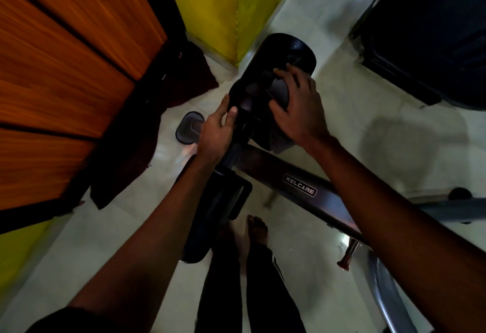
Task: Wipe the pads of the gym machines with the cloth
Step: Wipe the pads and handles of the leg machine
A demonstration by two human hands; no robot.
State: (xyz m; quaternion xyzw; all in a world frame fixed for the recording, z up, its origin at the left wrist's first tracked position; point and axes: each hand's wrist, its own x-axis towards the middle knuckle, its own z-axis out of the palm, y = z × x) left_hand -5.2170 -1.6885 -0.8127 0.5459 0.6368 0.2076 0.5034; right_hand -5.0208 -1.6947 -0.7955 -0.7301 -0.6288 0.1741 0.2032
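Looking down through the head camera, I see the black seat pad (284, 51) of the gym machine a little above the centre, toward 12 o'clock. The right grip (299, 111), a bare hand, lies on the pad at its 3 o'clock side. Its fingers are spread and bent over a dark grey cloth (280, 93) and hold it against the pad. A part of the cloth hangs below the palm. The left grip (218, 132) is at the 9 o'clock side of the pad. Its thumb lies on top and the other fingers curl round the edge, so it holds the pad.

Below both, a metal beam (273, 172) with a WELCARE label (299, 189) goes toward 4 o'clock. Bare feet (256, 230) stand on the pale tiled floor (368, 90) at 6 o'clock. An orange wooden door (65, 69) fills the 9 o'clock side and a yellow wall (218, 3) is at 12 o'clock. A dark red mat (192, 72) lies on the floor between them. At 2 o'clock is a large dark machine (434, 30); I cannot tell its kind.
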